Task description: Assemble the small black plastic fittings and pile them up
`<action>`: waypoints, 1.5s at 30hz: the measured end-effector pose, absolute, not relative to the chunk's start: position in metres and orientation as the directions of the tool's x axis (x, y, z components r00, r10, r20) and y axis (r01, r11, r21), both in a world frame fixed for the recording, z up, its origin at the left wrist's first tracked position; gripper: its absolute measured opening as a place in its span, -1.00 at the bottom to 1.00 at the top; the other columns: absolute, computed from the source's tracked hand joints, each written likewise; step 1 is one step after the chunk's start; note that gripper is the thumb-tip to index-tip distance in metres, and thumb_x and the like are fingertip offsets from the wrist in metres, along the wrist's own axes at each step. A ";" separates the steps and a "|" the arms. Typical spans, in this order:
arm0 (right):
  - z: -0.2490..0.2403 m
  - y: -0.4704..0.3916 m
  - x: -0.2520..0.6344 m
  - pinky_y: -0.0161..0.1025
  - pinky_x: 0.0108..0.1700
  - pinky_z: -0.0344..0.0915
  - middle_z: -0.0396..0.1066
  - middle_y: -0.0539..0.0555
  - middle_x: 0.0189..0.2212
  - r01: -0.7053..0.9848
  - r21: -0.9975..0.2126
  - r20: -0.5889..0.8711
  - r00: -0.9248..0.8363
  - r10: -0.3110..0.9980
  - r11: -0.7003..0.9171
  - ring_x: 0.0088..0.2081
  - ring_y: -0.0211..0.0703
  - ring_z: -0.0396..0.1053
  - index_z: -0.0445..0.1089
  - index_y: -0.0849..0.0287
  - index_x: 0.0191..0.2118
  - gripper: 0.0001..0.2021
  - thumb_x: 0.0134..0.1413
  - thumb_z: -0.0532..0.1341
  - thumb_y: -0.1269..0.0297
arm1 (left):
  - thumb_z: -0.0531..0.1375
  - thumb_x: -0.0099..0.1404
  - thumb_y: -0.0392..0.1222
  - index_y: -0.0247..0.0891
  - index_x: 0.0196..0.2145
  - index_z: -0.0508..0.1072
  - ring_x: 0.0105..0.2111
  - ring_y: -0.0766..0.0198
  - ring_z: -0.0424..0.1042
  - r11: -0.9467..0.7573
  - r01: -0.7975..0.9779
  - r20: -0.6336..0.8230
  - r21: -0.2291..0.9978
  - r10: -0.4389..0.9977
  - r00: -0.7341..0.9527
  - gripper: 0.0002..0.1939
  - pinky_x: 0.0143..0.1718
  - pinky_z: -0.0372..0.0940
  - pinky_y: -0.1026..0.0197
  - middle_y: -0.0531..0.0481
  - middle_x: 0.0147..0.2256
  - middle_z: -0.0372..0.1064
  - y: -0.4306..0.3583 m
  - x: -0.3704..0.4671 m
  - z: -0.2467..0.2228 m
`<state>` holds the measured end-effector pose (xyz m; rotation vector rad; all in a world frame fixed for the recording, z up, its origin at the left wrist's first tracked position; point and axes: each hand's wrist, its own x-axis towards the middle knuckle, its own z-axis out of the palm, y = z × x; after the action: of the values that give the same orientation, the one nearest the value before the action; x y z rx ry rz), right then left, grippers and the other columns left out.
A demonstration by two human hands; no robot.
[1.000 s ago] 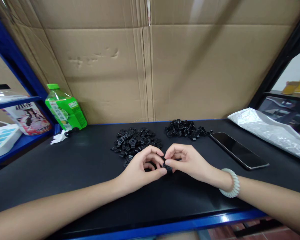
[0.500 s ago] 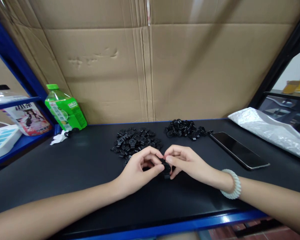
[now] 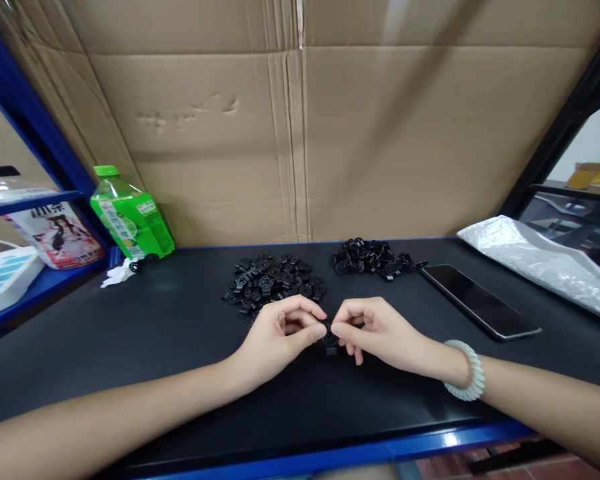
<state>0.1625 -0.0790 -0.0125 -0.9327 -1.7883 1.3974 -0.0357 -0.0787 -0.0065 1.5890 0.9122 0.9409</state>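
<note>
Between my hands is a small round black plastic part (image 3: 331,341) with a short tab at its lower edge. My left hand (image 3: 289,330) pinches it from the left with thumb and fingers. From the right, my right hand (image 3: 370,330) grips its other side between thumb and forefinger, the lower fingers curled beneath. Fingertips hide the part's edges. Just behind my left hand lies a pile of similar black spoked parts (image 3: 267,280). A second pile of black pieces (image 3: 367,257), smaller and more jumbled, is farther back to the right.
A phone (image 3: 480,300) lies on the black table (image 3: 180,347) at right, beside a silvery plastic bag (image 3: 540,257). At the back left stand a green bottle (image 3: 135,223) and a crumpled tissue (image 3: 117,273). A cardboard wall (image 3: 205,147) closes off the back.
My right hand has shifted slightly right and its lower fingers have come away from the part. The round part now faces me more, showing its spoked front. My left hand has barely moved.
</note>
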 end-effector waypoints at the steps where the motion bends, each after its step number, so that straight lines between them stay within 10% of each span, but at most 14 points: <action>1: -0.012 -0.079 0.163 -0.40 -0.57 0.35 0.34 -0.01 -0.55 0.127 -0.977 0.081 -0.515 0.853 0.170 -0.56 -0.34 0.32 0.35 0.25 -0.42 -0.74 0.07 0.26 0.13 | 0.31 0.09 -0.19 -0.31 -0.33 0.45 -0.50 0.33 0.35 -0.182 0.097 0.128 0.979 0.905 0.405 -0.80 -0.41 0.25 0.27 0.06 -0.53 0.40 -0.079 -0.036 -0.006; 17: -0.010 -0.077 0.164 -0.38 -0.52 0.37 0.36 0.01 -0.50 0.130 -0.976 0.080 -0.524 0.848 0.173 -0.52 -0.32 0.34 0.40 0.26 -0.36 -0.69 0.10 0.22 0.05 | 0.23 0.18 -0.19 -0.31 -0.33 0.50 -0.37 0.23 0.46 -0.318 0.210 0.222 0.924 0.897 0.382 -0.86 -0.30 0.35 0.23 -0.02 -0.42 0.46 -0.079 -0.038 -0.002; 24: -0.009 -0.074 0.167 -0.39 -0.51 0.35 0.36 0.02 -0.50 0.150 -0.968 0.083 -0.564 0.822 0.201 -0.51 -0.32 0.33 0.43 0.29 -0.27 -0.69 0.18 0.15 0.09 | 0.24 0.16 -0.08 -0.31 -0.34 0.54 -0.31 0.17 0.47 -0.481 0.473 0.494 0.739 0.863 0.107 -0.77 -0.23 0.34 0.21 -0.06 -0.34 0.53 -0.035 -0.076 0.035; 30: -0.005 -0.076 0.167 -0.39 -0.49 0.33 0.37 0.03 -0.50 0.186 -0.963 0.050 -0.588 0.807 0.195 -0.53 -0.34 0.32 0.43 0.29 -0.30 -0.67 0.19 0.13 0.08 | 0.27 0.08 -0.09 -0.32 -0.36 0.58 -0.36 0.16 0.49 -0.331 0.602 0.442 0.726 0.896 -0.040 -0.76 -0.29 0.34 0.20 -0.12 -0.36 0.57 0.017 -0.128 0.040; 41: -0.007 -0.075 0.168 -0.39 -0.49 0.32 0.36 0.03 -0.50 0.185 -0.954 0.075 -0.612 0.787 0.235 -0.53 -0.33 0.30 0.44 0.28 -0.31 -0.67 0.21 0.11 0.09 | 0.17 0.20 -0.12 -0.29 -0.26 0.53 -0.30 0.15 0.46 -0.405 0.646 0.506 0.647 0.862 0.034 -0.77 -0.22 0.32 0.17 -0.10 -0.27 0.53 -0.008 -0.100 0.032; 45: -0.005 -0.070 0.170 -0.40 -0.55 0.28 0.35 0.03 -0.51 0.260 -0.917 0.096 -0.592 0.800 0.302 -0.54 -0.32 0.28 0.44 0.25 -0.31 -0.70 0.21 0.09 0.12 | 0.14 0.24 -0.21 -0.29 -0.27 0.52 -0.34 0.22 0.45 -0.566 0.492 0.432 0.662 0.824 0.366 -0.82 -0.31 0.33 0.24 -0.07 -0.31 0.52 -0.056 -0.059 0.024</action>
<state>0.1704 -0.0703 -0.0050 -0.9389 -2.0202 1.2708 -0.0592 -0.0557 0.0243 2.2096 1.1427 1.0611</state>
